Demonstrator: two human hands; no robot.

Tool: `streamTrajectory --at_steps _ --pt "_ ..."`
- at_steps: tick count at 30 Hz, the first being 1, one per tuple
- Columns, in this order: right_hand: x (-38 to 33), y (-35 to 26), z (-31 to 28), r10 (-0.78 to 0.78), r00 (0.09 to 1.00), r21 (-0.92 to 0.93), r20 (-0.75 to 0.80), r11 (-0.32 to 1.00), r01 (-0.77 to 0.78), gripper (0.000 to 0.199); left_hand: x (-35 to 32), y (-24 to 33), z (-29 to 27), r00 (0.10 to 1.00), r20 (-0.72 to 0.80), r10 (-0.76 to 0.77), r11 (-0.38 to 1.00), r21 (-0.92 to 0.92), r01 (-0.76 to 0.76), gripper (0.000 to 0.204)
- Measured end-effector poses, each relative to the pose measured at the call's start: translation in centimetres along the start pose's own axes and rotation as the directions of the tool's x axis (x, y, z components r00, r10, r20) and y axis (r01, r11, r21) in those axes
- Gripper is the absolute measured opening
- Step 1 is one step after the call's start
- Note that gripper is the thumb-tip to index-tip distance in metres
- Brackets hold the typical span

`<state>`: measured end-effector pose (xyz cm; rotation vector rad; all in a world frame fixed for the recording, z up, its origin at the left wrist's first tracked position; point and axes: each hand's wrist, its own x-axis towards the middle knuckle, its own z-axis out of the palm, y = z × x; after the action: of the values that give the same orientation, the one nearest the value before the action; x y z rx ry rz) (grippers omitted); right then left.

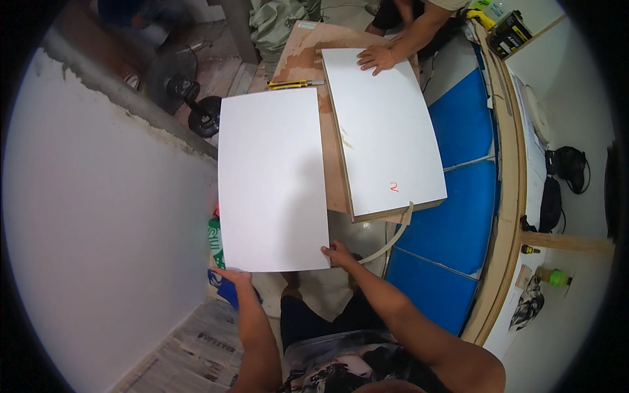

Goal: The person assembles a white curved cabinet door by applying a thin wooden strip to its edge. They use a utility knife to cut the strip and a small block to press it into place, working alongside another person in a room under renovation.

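We hold a smooth white sheet by its near corners, long axis running away from us: left hand and right hand fingers pinching its edge. Beyond lies a white-faced board, another person's hand flat on it.

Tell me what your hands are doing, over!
Left hand and right hand grip near corners of thin white rectangular sheet. White-faced plywood board alongside, another person's hand on it. Yellow utility knife beyond the sheet.
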<state>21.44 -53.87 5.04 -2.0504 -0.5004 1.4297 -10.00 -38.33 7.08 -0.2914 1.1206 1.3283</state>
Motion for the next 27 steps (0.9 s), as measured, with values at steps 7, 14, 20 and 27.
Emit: streamTrajectory --at_steps 7,14,20,27 --pt "-2.8 -3.3 -0.2 0.156 0.984 0.252 -0.086 0.959 -0.13 0.059 1.1 3.5 -2.9 0.996 0.036 -0.077 0.979 0.193 0.068 0.083" --pt "-3.9 -5.7 -2.2 0.156 0.956 -0.133 -0.247 0.972 -0.193 0.07 1.4 4.5 -0.7 0.973 0.044 -0.226 0.875 0.448 0.183 0.075" --pt "-4.9 -14.9 -13.2 -0.024 0.951 0.336 0.309 0.938 -0.085 0.04 4.2 3.4 -2.6 0.962 0.22 -0.16 0.876 0.481 0.035 0.068" --pt "2.7 -11.2 -35.0 -0.295 0.756 0.159 -0.584 0.872 0.463 0.022 -3.3 -1.2 9.2 0.577 -0.322 0.751 0.23 0.946 0.229 0.065"
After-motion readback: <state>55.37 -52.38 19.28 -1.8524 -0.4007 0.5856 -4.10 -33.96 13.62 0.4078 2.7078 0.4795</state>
